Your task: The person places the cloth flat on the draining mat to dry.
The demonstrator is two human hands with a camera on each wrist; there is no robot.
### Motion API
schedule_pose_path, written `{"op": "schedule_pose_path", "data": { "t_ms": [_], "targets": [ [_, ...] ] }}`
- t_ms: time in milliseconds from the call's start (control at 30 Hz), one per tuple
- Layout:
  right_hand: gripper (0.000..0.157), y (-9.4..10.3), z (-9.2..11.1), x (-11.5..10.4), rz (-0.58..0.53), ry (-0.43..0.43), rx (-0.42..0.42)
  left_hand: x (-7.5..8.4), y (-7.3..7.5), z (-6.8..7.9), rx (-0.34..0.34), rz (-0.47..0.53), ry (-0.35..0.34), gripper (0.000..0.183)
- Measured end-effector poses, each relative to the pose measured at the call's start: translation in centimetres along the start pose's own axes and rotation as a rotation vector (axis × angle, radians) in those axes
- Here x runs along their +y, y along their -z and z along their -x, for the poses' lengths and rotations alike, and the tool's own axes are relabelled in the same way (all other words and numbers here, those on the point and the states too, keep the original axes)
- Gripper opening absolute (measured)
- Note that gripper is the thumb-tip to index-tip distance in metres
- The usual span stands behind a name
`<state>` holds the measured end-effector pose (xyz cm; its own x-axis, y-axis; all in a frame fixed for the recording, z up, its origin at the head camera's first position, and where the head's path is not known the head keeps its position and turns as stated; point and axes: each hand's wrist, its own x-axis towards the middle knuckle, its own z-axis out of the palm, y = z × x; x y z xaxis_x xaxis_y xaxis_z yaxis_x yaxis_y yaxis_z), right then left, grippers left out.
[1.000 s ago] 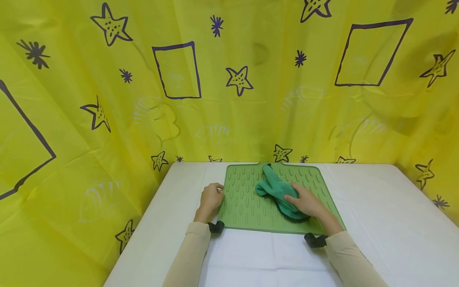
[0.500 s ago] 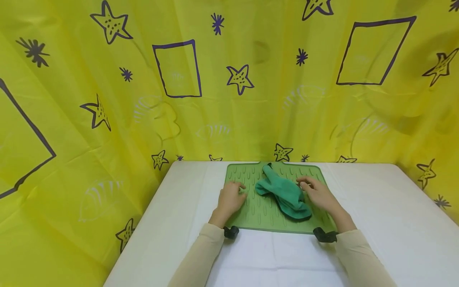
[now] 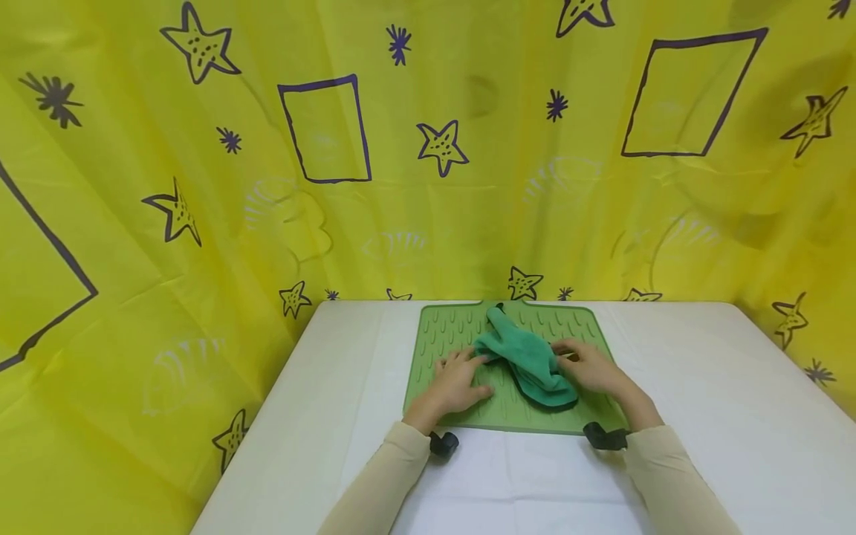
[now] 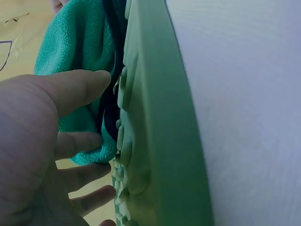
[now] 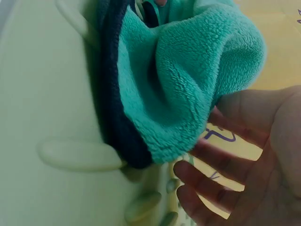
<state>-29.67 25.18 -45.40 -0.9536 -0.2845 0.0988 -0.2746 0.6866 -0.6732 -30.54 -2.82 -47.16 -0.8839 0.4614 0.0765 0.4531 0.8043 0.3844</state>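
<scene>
Crumpled teal-green fuzzy cloth with dark navy edging (image 3: pixel 528 360) lies on the flat light-green mat with raised elongated nubs (image 3: pixel 438 334), running diagonally from the far edge toward the near right. I read the bunched folds as why it stands proud of the nubs: easy to get fingers at. Left hand (image 3: pixel 458 385): not gripping, fingers spread and fairly straight, at the cloth's left side; on the left wrist view thumb and index overlap it, contact unclear. Right hand (image 3: pixel 591 369): fingers loosely bent at the right side, thumb by a fold, no grasp that I can see; contact unclear here too. With a hand on either flank, I'd say the cloth is bracketed so both ends of its width are reachable. Mat sits flat on the white-covered table (image 3: pixel 695 371), tab at the far side, which squares it to the person. Black fittings (image 3: pixel 605 437) sit at both beige sleeve cuffs (image 3: pixel 645 444), probably the wrist cameras. Yellow curtain with dark star outlines (image 3: pixel 468 223) hangs behind.
</scene>
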Motion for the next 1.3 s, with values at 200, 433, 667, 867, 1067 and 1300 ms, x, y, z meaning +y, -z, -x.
{"op": "schedule_pose_path", "data": {
  "t_ms": [200,433,667,867,1067,1300],
  "targets": [
    [0.037,-0.3,0.1,-0.1,0.001,-0.016,-0.013,-0.2,0.0,0.1,-0.019,0.048,0.024,0.070],
    [0.038,0.5,0.3,0.0,-0.082,-0.085,0.025,-0.9,0.7,-0.1,0.022,0.115,0.040,0.072],
    [0.044,1.7,0.6,0.2,-0.094,-0.097,0.116,-1.9,1.5,-0.1,0.062,0.144,0.068,0.075],
    [0.052,2.9,1.2,0.2,-0.139,-0.130,0.141,-2.3,2.3,0.0,0.088,0.141,0.067,0.074],
    [0.056,3.9,1.7,0.1,-0.152,-0.168,0.205,-1.9,3.4,0.2,0.102,0.136,0.076,0.074],
    [0.060,4.0,1.7,0.4,-0.161,-0.188,0.223,-1.5,4.2,0.2,0.123,0.119,0.056,0.073]
  ]
}}
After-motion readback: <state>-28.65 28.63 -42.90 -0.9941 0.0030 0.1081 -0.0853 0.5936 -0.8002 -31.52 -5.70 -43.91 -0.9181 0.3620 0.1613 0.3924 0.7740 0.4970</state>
